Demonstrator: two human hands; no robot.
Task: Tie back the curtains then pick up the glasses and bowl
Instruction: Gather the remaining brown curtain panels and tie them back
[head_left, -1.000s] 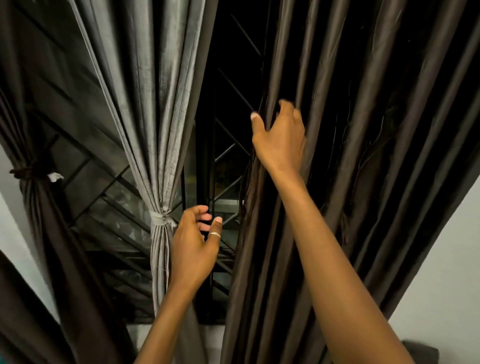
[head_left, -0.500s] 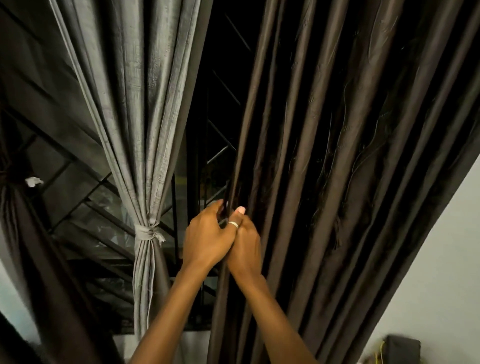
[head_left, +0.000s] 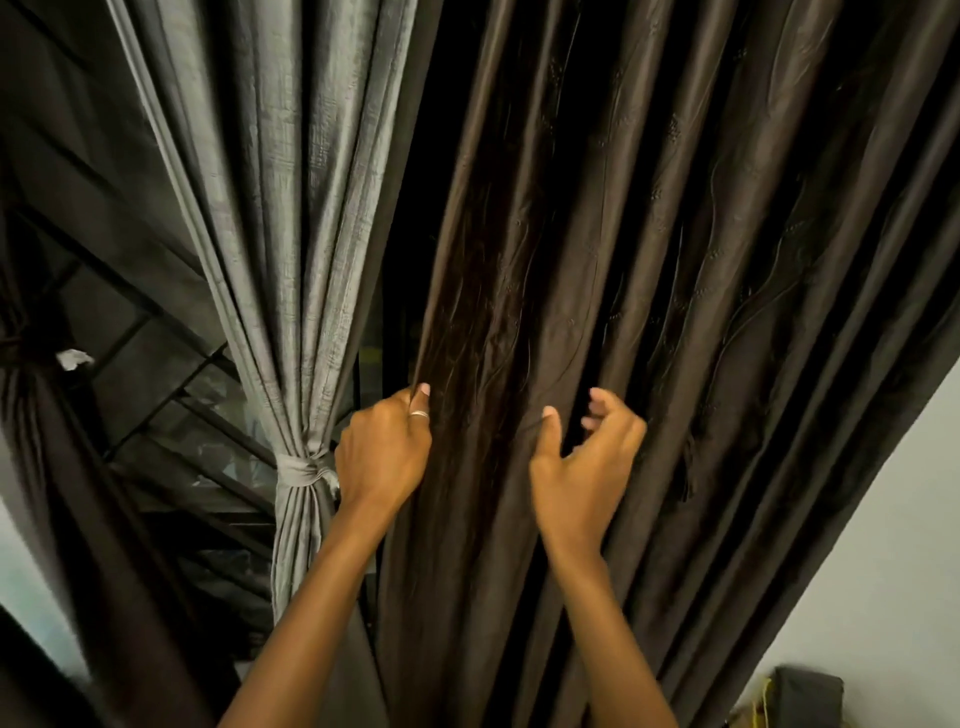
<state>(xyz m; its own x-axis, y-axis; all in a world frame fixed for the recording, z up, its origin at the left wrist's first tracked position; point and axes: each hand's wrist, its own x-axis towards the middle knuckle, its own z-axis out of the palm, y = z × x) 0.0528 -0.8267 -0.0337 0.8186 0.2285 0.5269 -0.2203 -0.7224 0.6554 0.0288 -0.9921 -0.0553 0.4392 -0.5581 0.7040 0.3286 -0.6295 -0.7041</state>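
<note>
right hand (head_left: 582, 467) has slid rightward; left hand (head_left: 384, 457) pinches brown curtain (head_left: 675, 260) edge.

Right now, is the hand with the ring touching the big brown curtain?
Touching. The head view shows the left hand pinching the edge of the brown curtain between thumb and fingers, with no gap.

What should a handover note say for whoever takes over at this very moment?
Left hand pinches the edge of the loose brown curtain. Right hand, loosely curled, is at its folds; whether it holds one is unclear.
Done: grey curtain tied back with its tie; dark curtain at far left also tied.
Left: gather and tie the brown curtain, then pick up glasses and bowl, neither in view.
</note>
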